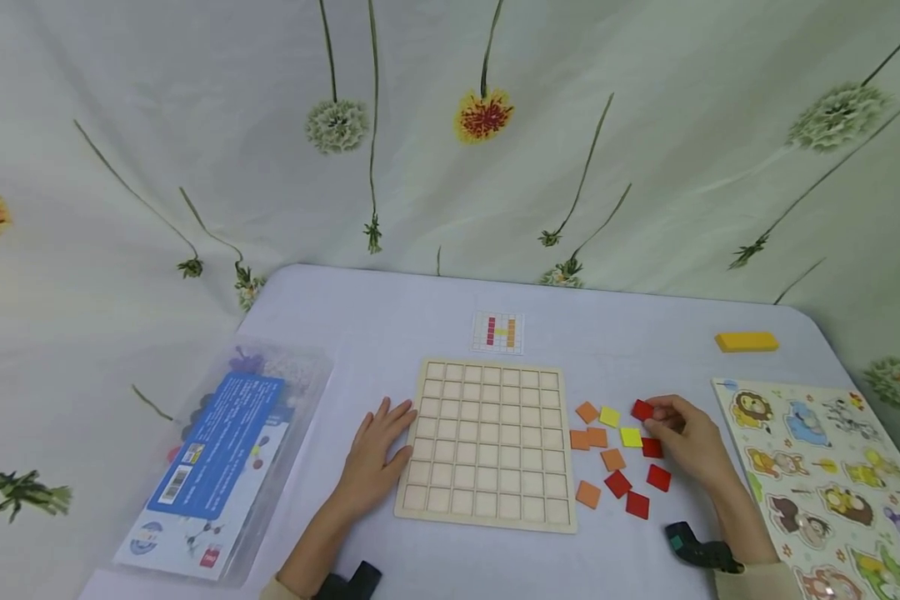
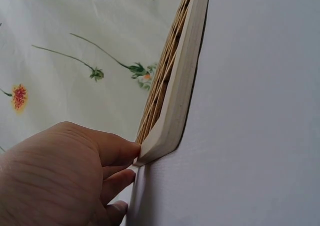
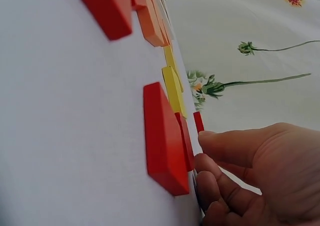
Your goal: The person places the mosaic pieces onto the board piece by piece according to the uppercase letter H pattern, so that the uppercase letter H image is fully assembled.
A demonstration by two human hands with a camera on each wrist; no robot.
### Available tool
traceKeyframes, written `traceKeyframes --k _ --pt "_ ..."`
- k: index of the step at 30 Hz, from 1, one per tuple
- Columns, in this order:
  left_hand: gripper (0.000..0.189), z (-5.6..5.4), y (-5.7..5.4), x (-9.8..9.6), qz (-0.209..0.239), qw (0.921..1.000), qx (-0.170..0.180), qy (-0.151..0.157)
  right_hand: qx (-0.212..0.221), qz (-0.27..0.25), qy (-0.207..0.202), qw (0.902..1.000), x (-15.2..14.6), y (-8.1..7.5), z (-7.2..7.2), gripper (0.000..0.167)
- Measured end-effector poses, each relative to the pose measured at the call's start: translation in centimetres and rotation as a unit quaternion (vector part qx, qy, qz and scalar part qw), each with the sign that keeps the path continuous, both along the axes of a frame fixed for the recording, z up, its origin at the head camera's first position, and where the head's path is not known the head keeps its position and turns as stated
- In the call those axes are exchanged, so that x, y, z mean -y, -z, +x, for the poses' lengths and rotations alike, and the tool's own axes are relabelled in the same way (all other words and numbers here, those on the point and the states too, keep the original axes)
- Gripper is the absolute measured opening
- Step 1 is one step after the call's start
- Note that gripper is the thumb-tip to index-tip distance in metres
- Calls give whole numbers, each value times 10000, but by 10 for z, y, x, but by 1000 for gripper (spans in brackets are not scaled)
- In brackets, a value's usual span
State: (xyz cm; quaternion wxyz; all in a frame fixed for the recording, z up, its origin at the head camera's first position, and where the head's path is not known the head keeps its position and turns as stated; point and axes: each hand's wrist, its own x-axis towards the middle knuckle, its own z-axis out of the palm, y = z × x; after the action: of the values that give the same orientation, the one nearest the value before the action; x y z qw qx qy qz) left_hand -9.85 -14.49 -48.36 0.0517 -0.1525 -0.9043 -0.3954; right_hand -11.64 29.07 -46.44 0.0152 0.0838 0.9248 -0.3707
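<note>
My right hand (image 1: 686, 435) pinches a red square tile (image 1: 641, 409) between thumb and fingertips, right of the board. In the right wrist view, only a small end of that red tile (image 3: 198, 121) shows past the fingers. Around it lie several loose tiles: red (image 1: 637, 505), orange (image 1: 612, 460) and two yellow ones, one a yellow tile (image 1: 631, 437) close to the hand. A wooden grid board (image 1: 487, 527) with square recesses lies flat in the middle. My left hand (image 1: 375, 454) rests with fingers extended at its left edge; in the left wrist view fingertips touch the board's corner (image 2: 157, 145).
A small pattern card (image 1: 498, 333) with red, yellow and orange squares lies behind the board. At the left is a clear plastic case (image 1: 225, 467) with a blue label. An animal puzzle board (image 1: 832, 492) and a yellow block (image 1: 747, 342) are at the right.
</note>
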Motion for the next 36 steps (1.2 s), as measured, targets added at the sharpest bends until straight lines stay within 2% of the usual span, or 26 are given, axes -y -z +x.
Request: traceKeyframes --k 4,8,13,17,19,28,36 --pt "50 0 1 0 -30 10000 -8 14 -117 -47 98 9999 4 -8 1 35" --pt "50 -1 1 0 -41 10000 5 41 -437 60 21 9990 15 -25 -2 35" --pt "50 -1 0 -1 -36 10000 57 27 -873 103 -426 9952 41 -49 -13 32" --pt "51 -2 0 -1 -59 9999 92 -16 -926 -83 -872 9918 71 -65 -25 30" --pt "51 -2 0 -1 -79 9999 102 -33 -812 -276 -1190 9892 87 -71 -31 30" --pt "50 0 -3 -2 -46 9999 128 -45 -480 -819 -2014 9749 154 -60 -52 27" --pt "50 0 -6 -2 -79 9999 106 -52 -97 -1003 -2142 9716 187 -52 -65 25"
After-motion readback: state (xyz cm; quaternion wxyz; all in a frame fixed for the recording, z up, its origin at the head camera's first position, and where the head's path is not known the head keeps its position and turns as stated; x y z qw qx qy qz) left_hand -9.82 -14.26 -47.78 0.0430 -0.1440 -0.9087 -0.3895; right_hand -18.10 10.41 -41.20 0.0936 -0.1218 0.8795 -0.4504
